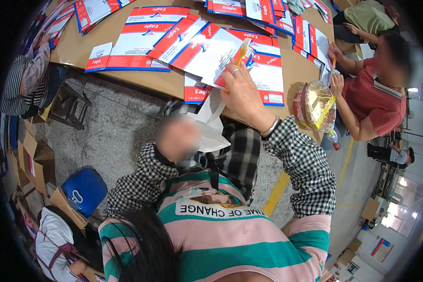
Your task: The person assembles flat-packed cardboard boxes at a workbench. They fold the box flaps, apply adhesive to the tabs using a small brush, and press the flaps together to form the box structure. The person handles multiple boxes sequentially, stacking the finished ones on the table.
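My right hand is closed around the yellow handle of a flat brush, its pale bristles pointing away from me. The brush lies over a fanned stack of flat printed cardboard sleeves in red, white and blue at the table's near edge. Close to my body, a white folded card piece hangs below that edge, its upper part reaching up beside my right hand. My left hand is beside this card, but blurring hides its fingers, so its grip cannot be made out.
On the brown table, more printed sleeves lie at the back. A plastic-lined tub of pale paste stands on the right, near a bottle. A co-worker in red works beyond it. A blue stool and cartons are at left.
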Demonstrator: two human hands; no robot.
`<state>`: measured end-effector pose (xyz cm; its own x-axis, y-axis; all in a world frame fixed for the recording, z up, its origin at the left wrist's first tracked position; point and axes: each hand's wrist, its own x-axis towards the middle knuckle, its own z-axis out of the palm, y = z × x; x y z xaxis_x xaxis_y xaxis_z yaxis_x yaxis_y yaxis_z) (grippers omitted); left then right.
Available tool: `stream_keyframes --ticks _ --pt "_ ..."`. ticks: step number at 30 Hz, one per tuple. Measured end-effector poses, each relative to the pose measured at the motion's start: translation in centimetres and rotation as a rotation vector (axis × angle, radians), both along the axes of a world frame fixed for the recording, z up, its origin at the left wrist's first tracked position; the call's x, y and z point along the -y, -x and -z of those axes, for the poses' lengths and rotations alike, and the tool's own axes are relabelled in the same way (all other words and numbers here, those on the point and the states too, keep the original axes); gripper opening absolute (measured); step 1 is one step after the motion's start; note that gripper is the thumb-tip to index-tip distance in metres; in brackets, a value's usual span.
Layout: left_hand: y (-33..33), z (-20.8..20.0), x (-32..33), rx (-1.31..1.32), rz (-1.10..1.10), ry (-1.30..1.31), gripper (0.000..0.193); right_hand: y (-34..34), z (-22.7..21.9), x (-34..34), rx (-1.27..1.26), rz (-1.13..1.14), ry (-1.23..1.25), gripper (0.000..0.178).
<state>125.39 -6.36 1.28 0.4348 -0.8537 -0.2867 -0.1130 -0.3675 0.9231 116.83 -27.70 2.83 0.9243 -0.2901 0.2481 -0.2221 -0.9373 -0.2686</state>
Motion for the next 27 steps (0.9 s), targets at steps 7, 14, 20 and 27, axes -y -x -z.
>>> stream_keyframes --ticks 7,14,20,27 --pt "-5.6 -1.5 -0.4 -0.304 -0.025 -0.305 0.057 -0.8 -5.0 2.6 0.287 -0.002 -0.038 0.008" --pt "-13.2 1.2 -0.9 -0.403 -0.181 -0.6 0.08 1.7 -6.2 -1.5 0.269 -0.062 -0.222 0.019" --pt "-10.9 3.1 -0.5 -0.319 -0.368 -0.308 0.076 3.6 -1.8 -1.8 0.215 0.012 -0.233 0.036" --pt "-5.0 2.4 -1.5 0.729 -0.156 0.148 0.095 3.6 3.4 -1.8 -0.007 0.146 -0.131 0.069"
